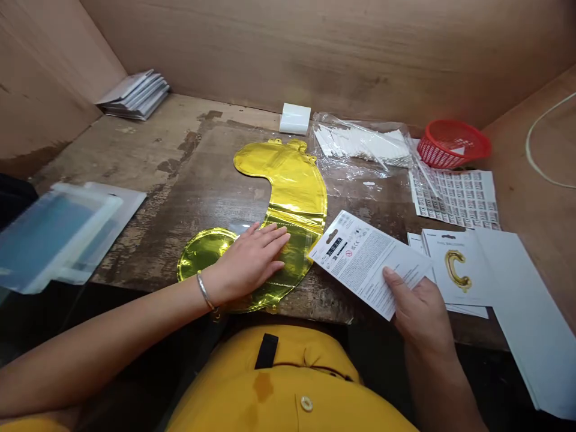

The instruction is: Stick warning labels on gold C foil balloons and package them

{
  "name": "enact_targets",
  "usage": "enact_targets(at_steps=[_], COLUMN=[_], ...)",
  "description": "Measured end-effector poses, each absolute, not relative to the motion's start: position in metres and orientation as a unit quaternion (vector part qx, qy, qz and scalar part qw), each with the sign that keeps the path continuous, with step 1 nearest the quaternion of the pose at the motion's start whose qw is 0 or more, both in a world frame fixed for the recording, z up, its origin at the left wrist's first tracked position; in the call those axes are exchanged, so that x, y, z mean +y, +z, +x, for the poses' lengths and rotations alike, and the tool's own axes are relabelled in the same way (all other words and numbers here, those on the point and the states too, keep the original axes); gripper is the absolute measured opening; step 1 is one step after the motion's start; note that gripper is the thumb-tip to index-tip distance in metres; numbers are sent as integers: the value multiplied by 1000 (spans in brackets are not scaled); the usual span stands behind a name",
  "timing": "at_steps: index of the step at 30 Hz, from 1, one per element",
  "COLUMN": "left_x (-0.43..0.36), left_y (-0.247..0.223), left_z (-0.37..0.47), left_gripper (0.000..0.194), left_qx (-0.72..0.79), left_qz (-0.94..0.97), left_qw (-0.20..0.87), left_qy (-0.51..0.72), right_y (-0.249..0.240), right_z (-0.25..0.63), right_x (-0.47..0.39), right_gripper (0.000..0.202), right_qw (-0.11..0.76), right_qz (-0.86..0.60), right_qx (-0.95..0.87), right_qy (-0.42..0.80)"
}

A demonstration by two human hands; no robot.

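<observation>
A flat gold foil balloon (297, 186), curved like a letter, lies on the wooden table in front of me. My left hand (252, 261) rests palm down on its lower part, fingers stretched out. To the right, my right hand (418, 306) pinches a white printed packaging card (364, 258) between thumb and fingers. That card is tilted, its text side up and its hang hole at the upper left, with its left corner over the balloon's edge. Beside the right hand lies another card (454, 264) picturing a gold letter C balloon, partly covered by plain white sheets (531, 318).
Clear plastic sleeves (58, 234) lie at the left edge. A stack of folded packets (135, 96) sits at the back left. Along the back are a small white card (294, 118), a bag of white sticks (364, 144), and a red basket (454, 144) behind a sticker sheet (459, 198).
</observation>
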State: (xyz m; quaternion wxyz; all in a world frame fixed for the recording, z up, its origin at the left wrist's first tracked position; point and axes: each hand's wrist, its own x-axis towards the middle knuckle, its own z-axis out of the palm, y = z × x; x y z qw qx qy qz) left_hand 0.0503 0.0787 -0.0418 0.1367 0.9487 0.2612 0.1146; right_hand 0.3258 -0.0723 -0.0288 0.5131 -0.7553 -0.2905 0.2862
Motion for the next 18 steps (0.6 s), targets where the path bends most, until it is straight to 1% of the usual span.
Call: enact_targets(at_steps=[2, 4, 7, 11, 13, 15, 18], left_x=[80, 81, 81, 80, 80, 79, 79], left_y=[-44, -48, -52, -52, -52, -52, -53], left_z=[55, 58, 60, 59, 59, 60, 59], left_gripper=[55, 59, 60, 61, 61, 61, 60], left_qx=[260, 257, 262, 267, 269, 271, 267], left_qz=[954, 957, 956, 955, 954, 954, 954], left_qw=[131, 128, 127, 128, 129, 129, 129], left_qy=[68, 43, 37, 33, 26, 26, 37], right_y=[-28, -27, -27, -25, -24, -24, -27], right_z=[322, 319, 314, 302, 294, 291, 296], right_x=[-73, -67, -55, -51, -56, -61, -63], right_gripper=[48, 45, 44, 48, 47, 45, 45], right_qw=[482, 455, 398, 302, 284, 283, 276], right_qz=[-764, -773, -799, -837, -828, -816, -826], right_qx=[-308, -356, -422, -456, -484, -504, -492], right_qy=[299, 262, 156, 6, -5, 16, 17])
